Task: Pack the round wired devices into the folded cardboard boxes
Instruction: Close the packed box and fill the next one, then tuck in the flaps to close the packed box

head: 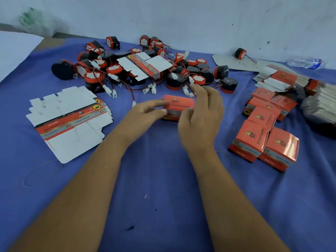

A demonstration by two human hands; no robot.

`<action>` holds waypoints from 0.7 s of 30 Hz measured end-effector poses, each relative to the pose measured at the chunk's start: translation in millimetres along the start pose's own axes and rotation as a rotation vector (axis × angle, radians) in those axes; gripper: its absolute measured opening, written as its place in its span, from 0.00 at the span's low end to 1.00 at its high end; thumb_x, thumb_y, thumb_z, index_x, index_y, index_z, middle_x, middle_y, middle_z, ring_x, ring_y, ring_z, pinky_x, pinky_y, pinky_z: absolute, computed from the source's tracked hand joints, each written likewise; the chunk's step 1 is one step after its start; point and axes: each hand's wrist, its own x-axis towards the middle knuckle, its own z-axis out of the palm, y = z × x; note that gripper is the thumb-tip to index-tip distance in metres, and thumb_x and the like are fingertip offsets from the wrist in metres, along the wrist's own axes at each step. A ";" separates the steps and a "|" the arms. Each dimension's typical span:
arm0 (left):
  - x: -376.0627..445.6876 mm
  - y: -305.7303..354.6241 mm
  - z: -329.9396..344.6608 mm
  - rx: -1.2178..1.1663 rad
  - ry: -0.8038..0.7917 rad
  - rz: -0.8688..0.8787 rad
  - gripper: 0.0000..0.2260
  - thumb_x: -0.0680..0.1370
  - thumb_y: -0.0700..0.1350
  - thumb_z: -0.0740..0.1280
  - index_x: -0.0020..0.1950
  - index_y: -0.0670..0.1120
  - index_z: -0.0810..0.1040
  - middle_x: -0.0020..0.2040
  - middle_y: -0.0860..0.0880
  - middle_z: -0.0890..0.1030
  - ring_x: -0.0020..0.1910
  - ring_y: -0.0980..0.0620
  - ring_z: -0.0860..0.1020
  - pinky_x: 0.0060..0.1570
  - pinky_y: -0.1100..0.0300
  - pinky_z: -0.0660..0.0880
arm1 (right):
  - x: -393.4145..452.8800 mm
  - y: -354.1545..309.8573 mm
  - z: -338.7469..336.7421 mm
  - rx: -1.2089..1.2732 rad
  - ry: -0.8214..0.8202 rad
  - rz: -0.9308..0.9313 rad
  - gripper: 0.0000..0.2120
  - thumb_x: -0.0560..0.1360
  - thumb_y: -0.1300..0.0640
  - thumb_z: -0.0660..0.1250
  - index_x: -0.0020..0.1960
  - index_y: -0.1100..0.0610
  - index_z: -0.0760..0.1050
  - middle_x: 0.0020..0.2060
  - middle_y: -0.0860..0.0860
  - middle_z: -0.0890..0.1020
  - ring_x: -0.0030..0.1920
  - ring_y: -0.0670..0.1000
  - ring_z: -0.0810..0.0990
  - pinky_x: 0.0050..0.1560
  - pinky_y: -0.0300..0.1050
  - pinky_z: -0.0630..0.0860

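Head view: a worktop (163,179) under a blue cloth, seen from above and behind two bare forearms.
Box in hand: a red folded cardboard box (179,104) sits at the middle of the worktop, between both hands.
Left hand: the left hand (145,110) grips the box's left end, fingers curled against it.
Right hand: the right hand (201,113) is at the box's right end, thumb and fingers bent round its edge; motion blur makes it hard to tell how firmly it pinches.
Round wired devices: a loose pile of round wired devices (112,70), black with red rims and white plugs on red and black leads, lies far of the box, spread from left to centre.
Lone device: one more device (240,53) stands far right on a grey card, apart from the pile.
Flat blanks: a stack of unfolded box blanks (71,122) lies near left; a single blank (145,65) rests on top of the pile.
Packed boxes: closed red boxes (263,135) are grouped at the right, touching one another.
More blanks: bundled flat blanks (320,104) lie at the right edge.
Bottle: a clear plastic bottle (303,62) lies far right by the wall.
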 end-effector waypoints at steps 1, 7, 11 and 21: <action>-1.5 2.3 3.9 -0.071 -0.119 -0.002 0.15 0.82 0.44 0.63 0.68 0.56 0.74 0.60 0.62 0.80 0.57 0.69 0.77 0.60 0.70 0.73 | -1.8 -5.7 0.1 -0.033 0.031 -0.119 0.23 0.67 0.65 0.60 0.61 0.62 0.77 0.56 0.60 0.77 0.55 0.57 0.73 0.53 0.54 0.71; -2.2 9.2 16.4 -0.274 0.083 0.024 0.09 0.82 0.38 0.59 0.56 0.47 0.76 0.40 0.53 0.82 0.41 0.56 0.80 0.45 0.61 0.76 | -14.0 -27.8 14.0 0.250 -0.228 -0.147 0.15 0.76 0.62 0.60 0.63 0.60 0.73 0.56 0.53 0.74 0.44 0.50 0.75 0.39 0.49 0.75; -0.8 3.2 -1.9 0.268 0.472 0.032 0.12 0.79 0.40 0.59 0.51 0.54 0.79 0.50 0.52 0.83 0.48 0.48 0.79 0.54 0.53 0.76 | -8.9 -7.9 24.3 0.325 -0.385 0.483 0.19 0.80 0.54 0.60 0.70 0.50 0.64 0.60 0.48 0.74 0.48 0.49 0.75 0.49 0.51 0.75; -0.4 -7.6 -13.0 0.942 0.372 -0.258 0.18 0.78 0.50 0.60 0.67 0.50 0.72 0.67 0.44 0.71 0.65 0.39 0.70 0.65 0.41 0.64 | 12.0 19.2 22.1 0.406 0.043 0.811 0.15 0.76 0.60 0.64 0.63 0.55 0.70 0.58 0.48 0.69 0.48 0.43 0.72 0.47 0.40 0.69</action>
